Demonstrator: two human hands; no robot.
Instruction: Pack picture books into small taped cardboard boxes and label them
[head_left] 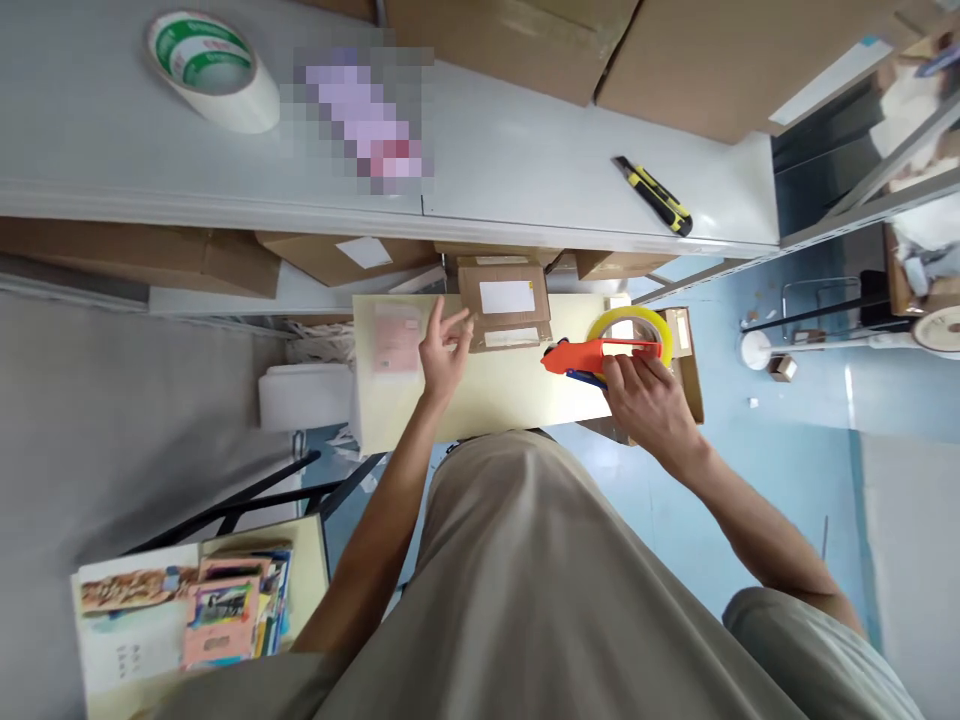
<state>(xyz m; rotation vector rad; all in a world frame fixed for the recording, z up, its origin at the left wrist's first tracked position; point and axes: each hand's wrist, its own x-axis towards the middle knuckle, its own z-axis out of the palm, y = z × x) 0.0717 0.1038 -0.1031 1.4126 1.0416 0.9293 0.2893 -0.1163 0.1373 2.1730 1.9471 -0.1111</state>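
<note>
In my right hand (645,395) is an orange tape dispenser (577,355) loaded with a yellow-edged roll of packing tape (664,330). My fingers wrap round its frame, over the right end of the pale yellow table (487,390). My left hand (442,355) is raised over the table, fingers apart, with nothing in it. Just beyond and to its right lies a small cardboard box (504,300) with white labels on it. Left of that hand, a pinkish flat packet (397,340) rests on the tabletop.
A grey shelf (510,130) crosses ahead, bearing a tape roll (255,95), a yellow-black utility knife (656,195) and large cartons (517,40). More boxes (142,255) sit beneath it. At lower left, a side table holds pink booklets (221,615). An open carton (688,385) stands at the table's right.
</note>
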